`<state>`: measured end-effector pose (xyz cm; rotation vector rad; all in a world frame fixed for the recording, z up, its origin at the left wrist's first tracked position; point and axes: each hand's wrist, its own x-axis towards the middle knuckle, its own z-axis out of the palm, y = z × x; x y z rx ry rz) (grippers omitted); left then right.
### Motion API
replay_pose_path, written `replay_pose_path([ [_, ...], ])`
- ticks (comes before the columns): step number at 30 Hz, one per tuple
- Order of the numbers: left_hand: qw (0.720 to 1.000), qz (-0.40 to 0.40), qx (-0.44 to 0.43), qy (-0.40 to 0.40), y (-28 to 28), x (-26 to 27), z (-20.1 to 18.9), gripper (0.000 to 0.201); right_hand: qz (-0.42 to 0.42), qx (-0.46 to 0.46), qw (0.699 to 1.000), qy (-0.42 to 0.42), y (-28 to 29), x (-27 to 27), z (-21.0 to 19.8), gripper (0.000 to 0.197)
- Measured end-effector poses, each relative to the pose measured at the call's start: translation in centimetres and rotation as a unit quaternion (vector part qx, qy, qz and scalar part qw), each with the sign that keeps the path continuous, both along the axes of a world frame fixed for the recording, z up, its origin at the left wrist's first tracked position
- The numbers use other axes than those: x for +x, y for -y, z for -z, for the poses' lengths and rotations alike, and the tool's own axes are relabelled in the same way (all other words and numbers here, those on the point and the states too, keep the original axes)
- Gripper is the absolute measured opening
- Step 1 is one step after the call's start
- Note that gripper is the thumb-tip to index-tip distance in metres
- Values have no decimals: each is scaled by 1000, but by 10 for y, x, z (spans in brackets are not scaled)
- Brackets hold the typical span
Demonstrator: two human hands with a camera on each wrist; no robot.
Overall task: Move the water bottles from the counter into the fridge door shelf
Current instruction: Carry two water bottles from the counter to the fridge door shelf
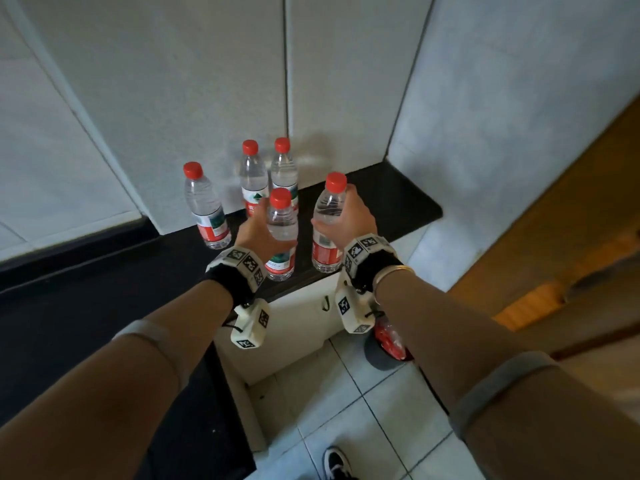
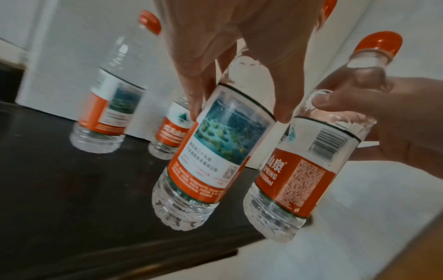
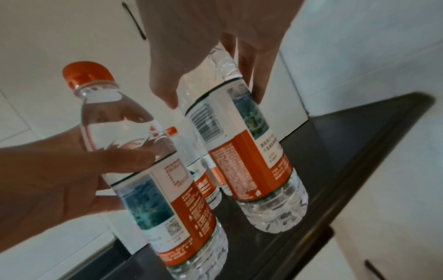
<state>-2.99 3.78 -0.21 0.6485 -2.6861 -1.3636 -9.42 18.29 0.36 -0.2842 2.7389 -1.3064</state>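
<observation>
The left hand (image 1: 255, 233) wraps its fingers and thumb round the upper body of one water bottle (image 1: 282, 233), and the right hand (image 1: 349, 220) grasps a second bottle (image 1: 327, 225) the same way, just to the right of the first. In the left wrist view both bottles look raised a little off the black counter (image 1: 388, 202), near its front edge, though the head view does not settle this. Three more red-capped bottles stand on the counter behind them: a lone bottle (image 1: 204, 206) to the left and a pair of bottles (image 1: 268, 174) side by side at the back, against the white wall (image 1: 194, 81). Below the counter edge lie pale floor tiles (image 1: 374, 410), with a black shoe (image 1: 337, 464) and a red bag (image 1: 391, 337).
</observation>
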Motion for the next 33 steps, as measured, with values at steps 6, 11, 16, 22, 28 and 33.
replay_pose_path([
  [6, 994, 108, 20, -22, -74, -2, -15, 80, 90, 5, 996, -4, -86, 28, -22, 63],
  [11, 979, 199, 21, -27, -158, -2, -22, 69, 178, 17, 984, -18, -171, 59, -35, 75],
  [16, 952, 303, 22, -28, -257, 6, -28, 63, 268, 20, 962, -36, -273, 99, -43, 79],
  [22, 907, 414, 70, -33, -398, 42, -37, 75, 368, 42, 927, -55, -408, 165, -50, 86],
  [28, 866, 487, 108, -2, -551, 95, -43, 72, 449, 56, 888, -82, -543, 243, -59, 81],
  [33, 830, 553, 53, -48, -662, 142, -47, 91, 504, 74, 856, -91, -638, 318, -65, 74],
])
